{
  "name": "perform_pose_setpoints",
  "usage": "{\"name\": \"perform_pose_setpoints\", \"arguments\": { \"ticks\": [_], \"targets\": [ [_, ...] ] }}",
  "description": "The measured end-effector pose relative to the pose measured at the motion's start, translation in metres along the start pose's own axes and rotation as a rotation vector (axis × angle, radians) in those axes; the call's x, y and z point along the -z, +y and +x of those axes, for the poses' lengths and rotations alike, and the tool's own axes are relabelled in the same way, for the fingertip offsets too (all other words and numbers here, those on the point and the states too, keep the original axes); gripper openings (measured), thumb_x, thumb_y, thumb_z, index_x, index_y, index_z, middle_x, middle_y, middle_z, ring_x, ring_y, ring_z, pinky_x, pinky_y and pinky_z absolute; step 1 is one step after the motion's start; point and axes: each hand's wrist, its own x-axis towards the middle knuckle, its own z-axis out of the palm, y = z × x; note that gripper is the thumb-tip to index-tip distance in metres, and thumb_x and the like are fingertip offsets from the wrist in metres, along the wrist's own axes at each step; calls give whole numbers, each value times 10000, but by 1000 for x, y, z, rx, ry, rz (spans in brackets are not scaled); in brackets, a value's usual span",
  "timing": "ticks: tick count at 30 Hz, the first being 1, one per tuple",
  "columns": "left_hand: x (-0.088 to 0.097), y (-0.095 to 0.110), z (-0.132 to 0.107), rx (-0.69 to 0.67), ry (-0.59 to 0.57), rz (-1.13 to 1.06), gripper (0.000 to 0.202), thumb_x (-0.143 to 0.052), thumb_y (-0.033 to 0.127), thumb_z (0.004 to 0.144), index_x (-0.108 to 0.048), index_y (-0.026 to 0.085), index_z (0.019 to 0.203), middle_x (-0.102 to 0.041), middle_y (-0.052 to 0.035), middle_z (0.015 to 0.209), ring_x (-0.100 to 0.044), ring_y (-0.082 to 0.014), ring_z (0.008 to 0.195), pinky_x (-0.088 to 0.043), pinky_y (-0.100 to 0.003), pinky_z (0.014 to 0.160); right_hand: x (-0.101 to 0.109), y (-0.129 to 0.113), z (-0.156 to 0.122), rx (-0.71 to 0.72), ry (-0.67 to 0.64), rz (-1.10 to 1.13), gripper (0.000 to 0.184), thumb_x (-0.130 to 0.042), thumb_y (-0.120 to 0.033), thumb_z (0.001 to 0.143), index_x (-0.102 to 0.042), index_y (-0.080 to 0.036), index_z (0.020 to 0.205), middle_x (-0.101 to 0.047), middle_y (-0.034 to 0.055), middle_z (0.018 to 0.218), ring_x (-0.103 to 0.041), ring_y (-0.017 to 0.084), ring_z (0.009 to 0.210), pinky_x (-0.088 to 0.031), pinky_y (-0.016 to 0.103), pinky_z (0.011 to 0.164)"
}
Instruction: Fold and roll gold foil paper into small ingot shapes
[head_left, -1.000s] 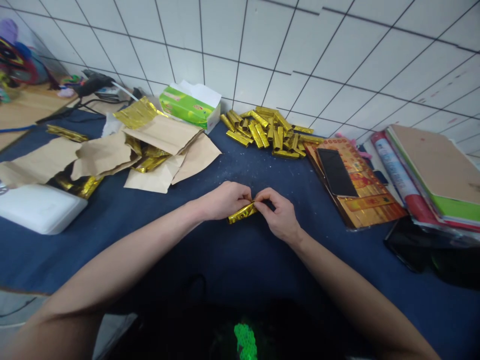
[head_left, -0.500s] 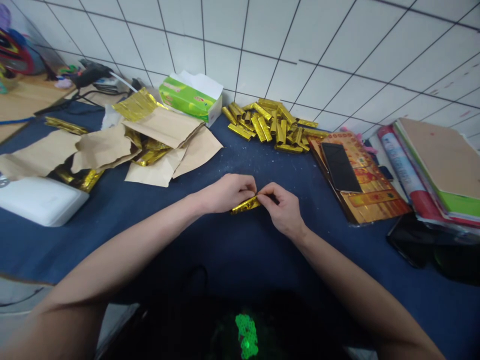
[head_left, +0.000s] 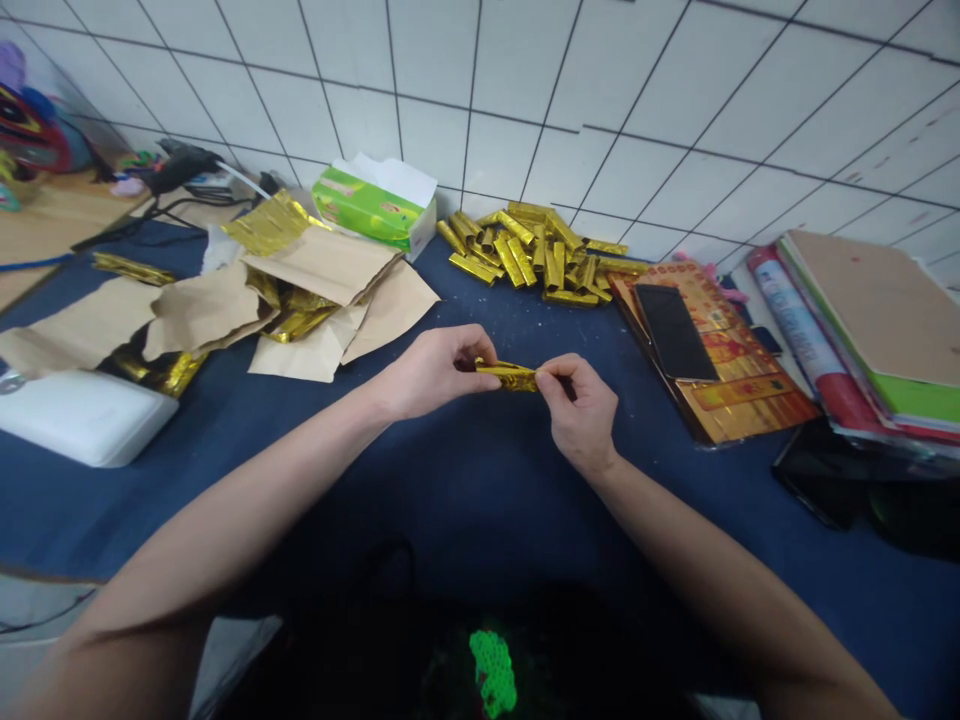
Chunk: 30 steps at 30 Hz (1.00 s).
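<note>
A narrow folded strip of gold foil paper point(head_left: 517, 377) is stretched level between my two hands over the dark blue tabletop point(head_left: 480, 480). My left hand point(head_left: 442, 372) pinches its left end between thumb and fingers. At the other end, the thumb and index finger of my right hand point(head_left: 581, 408) are closed on the strip. Beyond my hands, against the wall, lies a heap of similar folded gold pieces point(head_left: 525, 250). Part of the strip's left end is hidden by my left fingers.
Torn brown paper point(head_left: 322, 260) with gold foil sheets lies at the left, behind a white device point(head_left: 90, 415). A green tissue box point(head_left: 371, 205) stands by the tiled wall. On the right, a black phone point(head_left: 676, 333) rests on an orange-gold packet point(head_left: 750, 395), beside stacked books point(head_left: 877, 310).
The strip has turned from a slant to nearly level and is raised a little. My hands have moved apart, leaving more of the gold paper showing between them.
</note>
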Motion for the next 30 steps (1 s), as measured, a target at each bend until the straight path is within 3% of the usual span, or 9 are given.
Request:
{"name": "perform_pose_setpoints", "arguments": {
  "ticks": [16, 23, 30],
  "targets": [
    [-12, -9, 5, 16, 59, -123, 90, -596, 222, 728, -596, 138, 760, -595, 5, 636, -530, -78, 567, -431, -211, 551, -2, 2, -1, 21, 4, 40, 79, -506, -210, 829, -527, -220, 753, -549, -2, 726, -529, 144, 697, -443, 306, 645],
    [-13, -12, 5, 74, 90, -134, 214, -574, 308, 768, -606, 121, 671, -604, -13, 570, -508, -67, 508, -412, -203, 503, -2, -1, -3, 36, -12, 60, 83, -507, -205, 830, -529, -218, 751, -550, -3, 729, -529, 142, 698, -438, 307, 642],
    [-20, -10, 6, 36, 172, -391, 165, -651, 246, 703, -548, 138, 775, -632, -5, 667, -573, -77, 552, -462, -205, 521, -2, 1, -2, -10, 22, 77, 78, -509, -203, 825, -539, -214, 754, -546, -9, 713, -524, 136, 686, -434, 294, 631]
  ]
}}
